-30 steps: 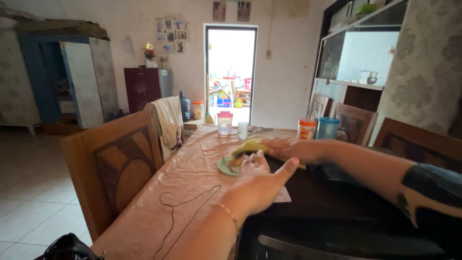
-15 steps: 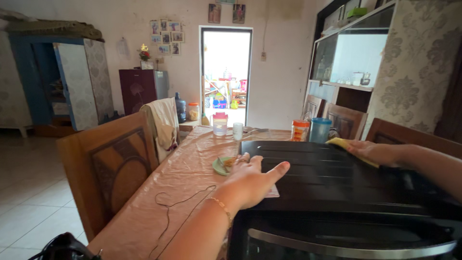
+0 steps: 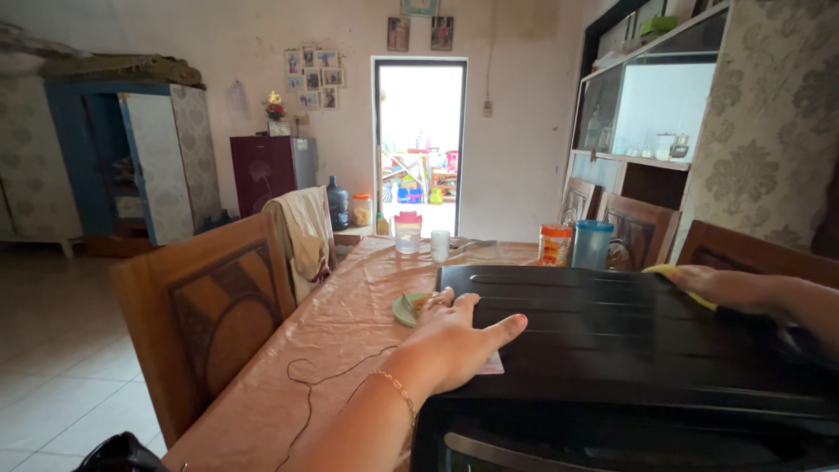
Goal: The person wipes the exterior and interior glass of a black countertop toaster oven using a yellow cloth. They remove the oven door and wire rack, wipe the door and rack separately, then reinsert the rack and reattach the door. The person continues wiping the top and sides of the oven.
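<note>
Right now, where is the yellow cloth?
In the head view the yellow cloth lies under the right hand at the far right edge of the black oven's top, just right of the blue cup.

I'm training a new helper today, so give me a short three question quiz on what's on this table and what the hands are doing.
1. True or false: the left hand rests flat on the black oven.
2. What does the right hand press against the oven's top: A a yellow cloth, B a sponge brush, C a spoon?
3. Fill in: the small green plate sits on the table just ____ of the oven, as the camera sees it.

Key: 1 true; 2 A; 3 left.
</note>
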